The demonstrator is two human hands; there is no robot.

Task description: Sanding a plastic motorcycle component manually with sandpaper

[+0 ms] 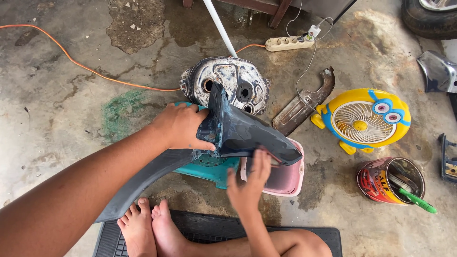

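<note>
A long dark grey plastic fender (247, 133) lies across my lap and over a teal plastic stool (209, 169). My left hand (181, 126) grips the fender near its upright middle section. My right hand (247, 183) presses flat against the fender's lower edge, with what looks like a small reddish-brown piece under the fingers, just above a pink plastic basin (290, 178). My bare feet (152, 228) rest on a black rubber mat (214, 228).
A worn white metal engine cover (238, 81) lies beyond the fender. A rusty curved metal guard (304, 102), a yellow cartoon-shaped fan (364, 119), a tin can with brushes (392, 181), a power strip (288, 44) and an orange cable (95, 71) lie on the stained concrete floor.
</note>
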